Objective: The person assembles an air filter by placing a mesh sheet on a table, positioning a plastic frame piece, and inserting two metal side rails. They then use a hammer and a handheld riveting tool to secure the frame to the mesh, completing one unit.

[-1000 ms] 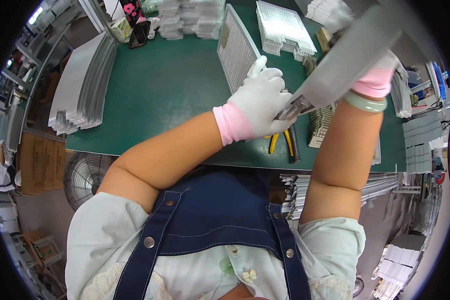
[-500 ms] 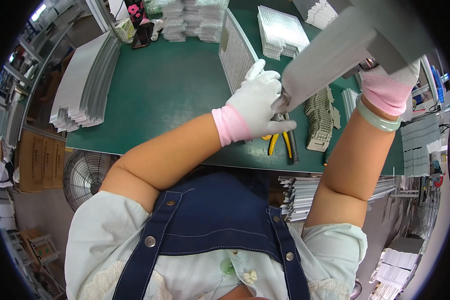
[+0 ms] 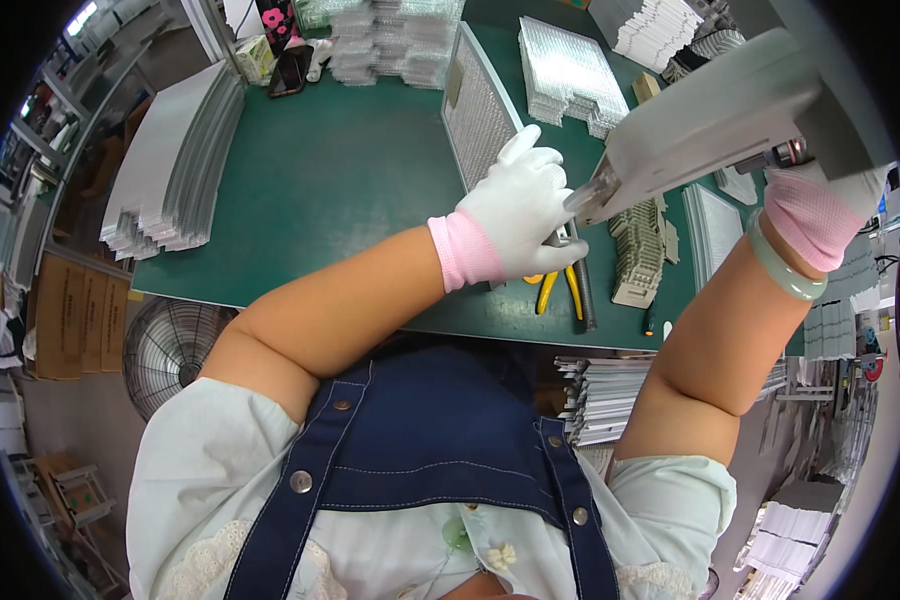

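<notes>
My left hand (image 3: 518, 212), in a white glove with a pink cuff, is closed at the near end of a long silver mesh-textured panel (image 3: 480, 105) that stands on edge on the green workbench. The glove covers that end. My right hand (image 3: 838, 200), gloved alike, is wrapped round the rear of a large grey hand-held power tool (image 3: 715, 120); the tool hides most of its fingers. The tool's clear-tipped nose points at my left hand's fingertips, and I cannot tell whether it touches. Yellow-handled pliers (image 3: 560, 290) and a dark-handled tool (image 3: 586, 295) lie beside my left thumb.
A stack of grey panels (image 3: 170, 150) lies on the bench at left. Bubble-wrapped pieces (image 3: 395, 40) and a phone (image 3: 291, 70) are at the back, with a silver stack (image 3: 570, 70) farther right. Beige slotted blocks (image 3: 637, 255) sit under the tool. A fan (image 3: 170, 350) stands below the bench.
The power tool and my right hand have shifted to the right, and the tool's nose has drawn a little away from my left fingers. My left hand and the panel stay nearly in place.
</notes>
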The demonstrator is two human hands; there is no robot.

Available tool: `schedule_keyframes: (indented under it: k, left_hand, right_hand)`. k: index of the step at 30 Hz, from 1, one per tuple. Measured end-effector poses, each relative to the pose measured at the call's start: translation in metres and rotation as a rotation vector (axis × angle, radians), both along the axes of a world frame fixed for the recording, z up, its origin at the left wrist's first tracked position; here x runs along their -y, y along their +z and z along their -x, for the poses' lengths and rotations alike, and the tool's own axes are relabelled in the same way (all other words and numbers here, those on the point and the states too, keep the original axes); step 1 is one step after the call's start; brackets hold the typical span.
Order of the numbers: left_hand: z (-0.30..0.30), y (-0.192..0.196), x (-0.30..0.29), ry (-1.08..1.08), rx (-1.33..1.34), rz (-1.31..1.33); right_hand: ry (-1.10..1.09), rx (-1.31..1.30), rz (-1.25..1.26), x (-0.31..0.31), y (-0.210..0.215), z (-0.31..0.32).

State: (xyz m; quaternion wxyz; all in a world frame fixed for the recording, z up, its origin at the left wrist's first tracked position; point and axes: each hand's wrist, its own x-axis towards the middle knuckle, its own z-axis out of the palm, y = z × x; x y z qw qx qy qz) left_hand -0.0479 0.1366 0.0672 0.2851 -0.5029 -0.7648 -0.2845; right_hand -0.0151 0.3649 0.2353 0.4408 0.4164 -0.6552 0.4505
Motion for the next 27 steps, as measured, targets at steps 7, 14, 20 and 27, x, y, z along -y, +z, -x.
schedule_keyframes:
  k: [7,14,20,27]
  left_hand:
    - [0.003,-0.001,-0.005,-0.045,0.171,0.067]
    - [0.002,0.010,-0.011,-0.022,0.101,0.155]
    - [0.003,-0.004,-0.016,0.011,-0.007,0.029]
    - [-0.001,0.000,-0.011,-0.068,0.158,0.099]
  right_hand:
    - [0.094,0.085,0.153,0.020,-0.011,0.007]
    - [-0.092,0.336,0.532,0.001,0.008,0.014]
    - [0.200,0.099,0.252,0.046,-0.007,0.008]
    - [-0.209,-0.040,0.007,0.033,-0.010,-0.011]
